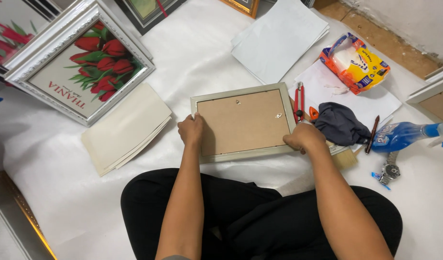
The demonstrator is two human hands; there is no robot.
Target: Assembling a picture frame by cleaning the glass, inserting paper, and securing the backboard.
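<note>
Currently, item one: a pale silver-green picture frame point(243, 123) lying face down on the white sheet point(197, 53) that covers the floor, brown backing board up, directly in front of your crossed legs. Your left hand point(191, 130) sits on its left edge, fingers curled over the rail near the upper left corner and closed on it. Your right hand point(304, 137) presses on the lower right corner, fingers folded down around the rail, so both hands are clamped on the frame at opposite sides.

Handling note, as a judgement: keep the pressure even on both rails and the frame flat on the sheet, so the backing board stays seated and the small metal tabs and hanger on it are not bent.

Item two, just right of the frame: red-handled pliers point(299, 102), touching or nearly touching the right rail, above your right hand. Beside them a dark grey cloth point(341, 124), a brown pen point(373, 134), a blue spray bottle point(403, 136) and a wristwatch point(389, 171). A wide paintbrush point(344, 156) pokes out just beyond your right hand.

Item three, left: a stack of cream boards point(125, 126), near but apart from your left hand, and beyond it a white frame with a red tulip print point(82, 60). Further back, white paper sheets point(279, 36) and an orange-yellow tissue pack point(354, 62)
</note>
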